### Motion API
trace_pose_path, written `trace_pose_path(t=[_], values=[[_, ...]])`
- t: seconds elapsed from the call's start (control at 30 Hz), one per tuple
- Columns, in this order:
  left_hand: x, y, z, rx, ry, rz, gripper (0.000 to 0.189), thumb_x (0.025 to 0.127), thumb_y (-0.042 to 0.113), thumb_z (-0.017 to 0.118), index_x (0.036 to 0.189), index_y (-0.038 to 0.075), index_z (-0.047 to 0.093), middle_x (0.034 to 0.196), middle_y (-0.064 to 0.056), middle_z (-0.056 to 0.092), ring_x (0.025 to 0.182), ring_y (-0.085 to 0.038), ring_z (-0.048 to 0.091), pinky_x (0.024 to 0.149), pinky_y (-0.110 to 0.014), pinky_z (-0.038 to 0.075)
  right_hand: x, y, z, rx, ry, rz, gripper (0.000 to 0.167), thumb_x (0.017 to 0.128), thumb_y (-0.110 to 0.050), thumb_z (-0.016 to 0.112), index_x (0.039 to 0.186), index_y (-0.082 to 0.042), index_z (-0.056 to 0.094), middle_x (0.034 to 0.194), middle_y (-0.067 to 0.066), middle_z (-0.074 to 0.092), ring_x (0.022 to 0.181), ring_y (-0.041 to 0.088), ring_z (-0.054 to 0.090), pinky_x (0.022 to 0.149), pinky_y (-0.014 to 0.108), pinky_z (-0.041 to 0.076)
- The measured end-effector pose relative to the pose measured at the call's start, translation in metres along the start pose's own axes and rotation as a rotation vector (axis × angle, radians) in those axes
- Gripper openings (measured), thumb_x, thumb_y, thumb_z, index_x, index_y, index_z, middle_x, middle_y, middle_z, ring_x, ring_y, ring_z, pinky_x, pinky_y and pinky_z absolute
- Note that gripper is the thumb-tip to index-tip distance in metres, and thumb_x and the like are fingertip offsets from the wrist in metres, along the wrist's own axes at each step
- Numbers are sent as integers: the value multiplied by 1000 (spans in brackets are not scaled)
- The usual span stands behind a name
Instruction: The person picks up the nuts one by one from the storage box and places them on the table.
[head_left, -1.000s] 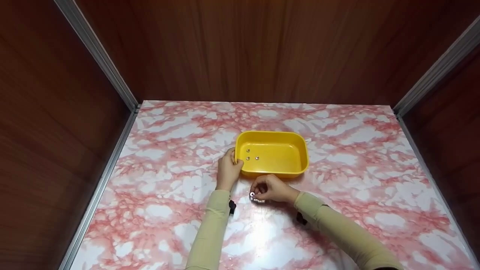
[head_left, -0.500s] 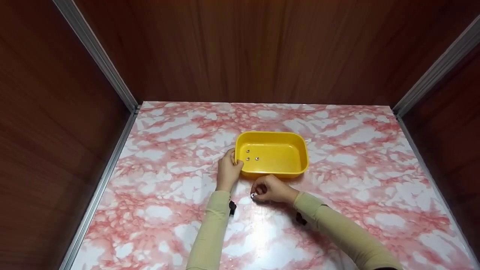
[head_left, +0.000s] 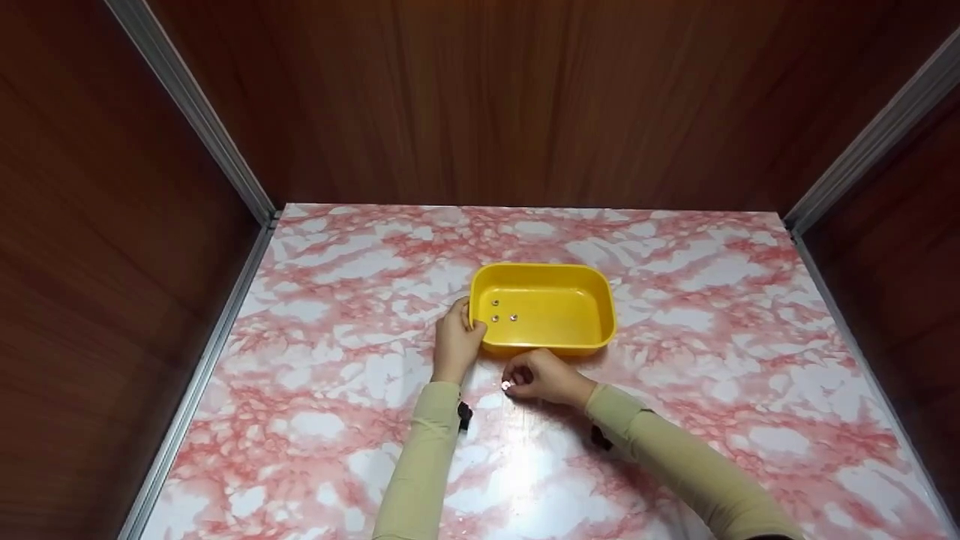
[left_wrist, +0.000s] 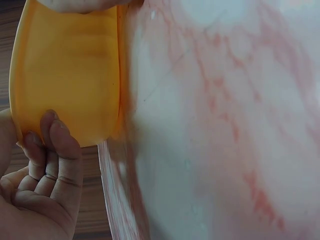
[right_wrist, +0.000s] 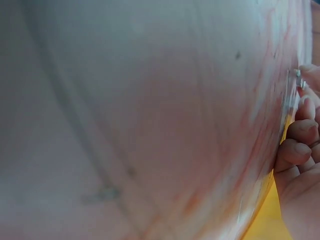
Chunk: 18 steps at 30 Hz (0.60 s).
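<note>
My left hand (head_left: 457, 343) grips the left end of a yellow plastic box (head_left: 559, 315), thumb over the rim; in the left wrist view its curled fingers (left_wrist: 62, 142) press the box's outside wall. Three small shiny nuts (head_left: 514, 318) lie on the box floor near that left end. Just in front of the box, my right hand (head_left: 553, 379) pinches another small metal nut (head_left: 506, 385) between thumb and forefinger, close to the tabletop. The right wrist view shows this nut (right_wrist: 298, 78) at the fingertips, partly hidden by them.
The box stands on a glossy red-and-white marbled table (head_left: 337, 360). Dark wooden panels (head_left: 480, 105) enclose the back and both sides, with metal rails (head_left: 202, 112) along the corners. A bright reflection lies on the tabletop between the forearms.
The nut in my right fingers has shifted up very slightly and now catches the light more brightly. My left hand and the box have stayed in place.
</note>
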<state>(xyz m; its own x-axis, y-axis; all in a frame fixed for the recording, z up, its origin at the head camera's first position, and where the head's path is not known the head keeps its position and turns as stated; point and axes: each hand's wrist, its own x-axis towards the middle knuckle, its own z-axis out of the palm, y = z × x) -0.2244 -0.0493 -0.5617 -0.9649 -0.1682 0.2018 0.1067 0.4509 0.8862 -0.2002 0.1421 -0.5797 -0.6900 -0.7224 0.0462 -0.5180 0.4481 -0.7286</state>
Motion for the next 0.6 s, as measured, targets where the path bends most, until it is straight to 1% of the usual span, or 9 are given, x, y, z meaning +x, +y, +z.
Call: trace_pose_path(t=[0.37,0.6], values=[[-1,1,0,-24,-7,-17,48,76,-2,62,124,-2,59,64,0,47,58,-12,42,53,-26,36,-1,-1,1,13,-2,4,11,81,-15,76,90,-13,70,72,-8,59,65,5,52,59,23,46],[0,0,0,-5,-1,-11,47,76,-1,63,123,-2,60,64,1,46,58,-11,41,53,-25,36,-2,-4,-3,82,-31,21,18,79,-12,77,96,-9,69,75,-5,61,65,8,55,59,25,48]])
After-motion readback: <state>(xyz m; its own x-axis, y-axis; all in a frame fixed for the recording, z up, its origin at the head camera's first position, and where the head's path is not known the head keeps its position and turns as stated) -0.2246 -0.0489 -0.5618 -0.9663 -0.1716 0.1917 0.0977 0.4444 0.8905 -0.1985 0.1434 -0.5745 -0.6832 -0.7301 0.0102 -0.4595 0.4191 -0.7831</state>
